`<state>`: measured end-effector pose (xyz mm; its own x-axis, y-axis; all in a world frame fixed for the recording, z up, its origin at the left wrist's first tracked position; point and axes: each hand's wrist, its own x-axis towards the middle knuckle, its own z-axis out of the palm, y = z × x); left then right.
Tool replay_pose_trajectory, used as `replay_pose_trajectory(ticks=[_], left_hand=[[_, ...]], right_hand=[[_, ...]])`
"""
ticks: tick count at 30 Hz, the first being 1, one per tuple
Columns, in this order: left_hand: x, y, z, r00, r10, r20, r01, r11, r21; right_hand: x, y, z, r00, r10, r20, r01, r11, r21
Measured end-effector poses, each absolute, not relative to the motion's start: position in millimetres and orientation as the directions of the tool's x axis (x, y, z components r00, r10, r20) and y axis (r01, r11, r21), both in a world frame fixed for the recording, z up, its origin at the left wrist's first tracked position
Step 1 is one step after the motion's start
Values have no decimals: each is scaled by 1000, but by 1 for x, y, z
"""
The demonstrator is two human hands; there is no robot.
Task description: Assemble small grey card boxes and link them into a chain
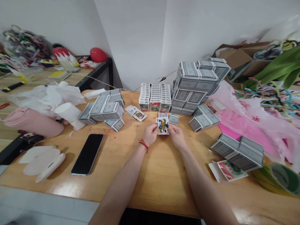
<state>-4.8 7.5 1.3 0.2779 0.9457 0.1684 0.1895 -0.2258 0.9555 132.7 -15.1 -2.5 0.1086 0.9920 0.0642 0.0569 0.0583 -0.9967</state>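
My left hand (150, 134) and my right hand (176, 135) meet over the middle of the wooden table (150, 175). Together they pinch a small stack of playing cards (162, 125), face up, with a club face card on top. A red string circles my left wrist. Just beyond the cards lie two small grey card boxes (173, 119). A few loose face-up cards (136, 112) lie to the left of my hands.
Rows of packed decks (155, 97) stand at the back centre. Grey box stacks rise at back right (198, 86), left (105, 109) and right (239, 151). A black phone (87, 153) lies front left. Pink plastic bags (253, 125), white paper (47, 95) and an opened carton (228, 170) crowd the sides.
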Motion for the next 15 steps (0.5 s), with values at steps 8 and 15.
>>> replay_pose_trajectory(ticks=[8, 15], left_hand=[[-8, 7, 0, 254, 937, 238, 388, -324, 863], [-6, 6, -1, 268, 918, 291, 504, -391, 770]], right_hand=[[131, -17, 2, 59, 986, 155, 127, 147, -981], [125, -23, -3, 272, 925, 266, 436, 128, -891]])
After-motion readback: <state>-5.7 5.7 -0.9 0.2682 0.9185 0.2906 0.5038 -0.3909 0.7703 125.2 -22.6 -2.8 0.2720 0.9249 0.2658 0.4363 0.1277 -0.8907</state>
